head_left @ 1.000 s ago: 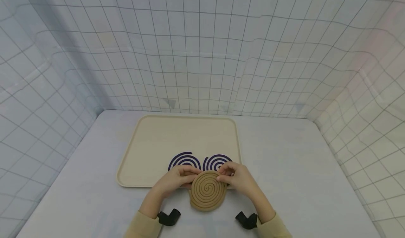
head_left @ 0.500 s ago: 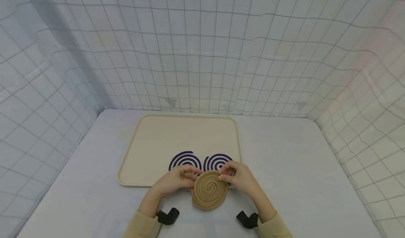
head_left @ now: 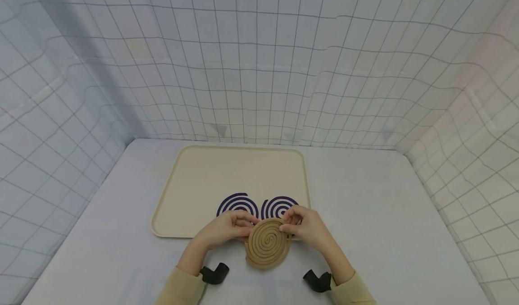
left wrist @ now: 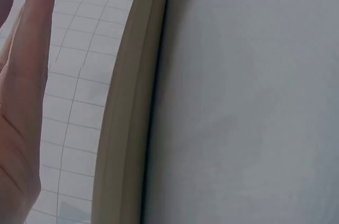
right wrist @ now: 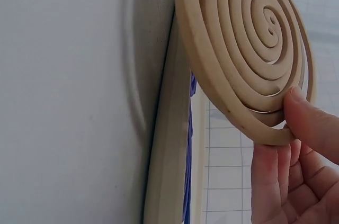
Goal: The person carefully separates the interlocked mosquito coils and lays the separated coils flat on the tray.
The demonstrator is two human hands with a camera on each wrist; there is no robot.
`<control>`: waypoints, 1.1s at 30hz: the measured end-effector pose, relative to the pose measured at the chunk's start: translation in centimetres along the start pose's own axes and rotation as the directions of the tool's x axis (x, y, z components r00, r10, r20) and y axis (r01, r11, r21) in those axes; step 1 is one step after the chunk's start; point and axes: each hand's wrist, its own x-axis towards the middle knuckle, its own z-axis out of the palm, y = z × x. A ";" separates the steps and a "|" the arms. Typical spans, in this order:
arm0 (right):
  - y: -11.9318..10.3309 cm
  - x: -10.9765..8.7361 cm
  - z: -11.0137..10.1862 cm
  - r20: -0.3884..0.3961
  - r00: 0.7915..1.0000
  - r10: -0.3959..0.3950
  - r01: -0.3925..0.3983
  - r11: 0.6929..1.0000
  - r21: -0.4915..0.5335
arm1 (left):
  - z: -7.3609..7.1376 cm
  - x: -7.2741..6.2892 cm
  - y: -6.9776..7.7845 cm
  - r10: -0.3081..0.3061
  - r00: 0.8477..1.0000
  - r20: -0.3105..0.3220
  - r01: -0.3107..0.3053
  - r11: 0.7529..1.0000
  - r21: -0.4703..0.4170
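Observation:
A round tan mosquito coil (head_left: pixel 267 243), two spirals nested together, is held tilted just in front of the tray. My left hand (head_left: pixel 223 228) pinches its upper left edge. On the upper right, my right hand (head_left: pixel 310 227) grips the rim, thumb on the face and fingers behind, as the right wrist view shows. There, an outer strand (right wrist: pixel 311 75) stands slightly apart from the rest. Two dark purple coils lie on the tray behind the hands, one left (head_left: pixel 235 202) and one right (head_left: pixel 279 202), both partly hidden. The left wrist view shows little of the tan coil.
A cream tray (head_left: pixel 239 170) with a raised rim lies on the white table (head_left: pixel 365 215). White grid-patterned sheets (head_left: pixel 267 70) rise behind and on both sides. Black wrist-worn devices sit at the left wrist (head_left: pixel 215 274) and right wrist (head_left: pixel 318 281).
The tan coil has tilted a little between the fingers, and a narrow gap now shows at its right edge. Both hands have stayed almost in place.

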 end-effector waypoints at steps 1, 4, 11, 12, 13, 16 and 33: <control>0.0 0.0 0.0 -0.001 1.000 0.000 0.000 1.000 -0.007 | 0.0 0.0 0.0 -0.003 1.000 0.001 0.003 1.000 -0.003; 0.0 -0.1 -0.1 0.004 1.000 -0.004 0.004 1.000 -0.019 | -0.1 0.1 -0.2 -0.006 1.000 0.000 0.006 1.000 -0.003; -0.3 -0.3 0.0 0.036 0.999 -0.011 0.012 1.000 -0.015 | -0.1 -0.1 -0.2 0.014 1.000 0.005 -0.014 0.998 0.057; -0.4 -0.3 0.0 0.037 0.999 -0.011 0.012 1.000 -0.017 | -0.1 -0.1 -0.1 0.014 1.000 0.004 -0.014 0.998 0.061; -0.5 -0.3 0.0 0.038 0.999 -0.011 0.012 1.000 -0.018 | -0.1 -0.1 -0.1 0.013 1.000 0.000 -0.013 0.998 0.068; -0.7 -0.4 0.0 0.040 0.999 -0.009 0.010 1.000 -0.026 | 0.0 -0.2 0.1 0.005 1.000 -0.016 -0.003 0.996 0.087; -0.4 -0.2 0.1 0.053 0.994 -0.091 0.093 0.995 -0.047 | -0.4 0.4 0.8 -0.020 0.996 0.084 0.013 0.996 0.090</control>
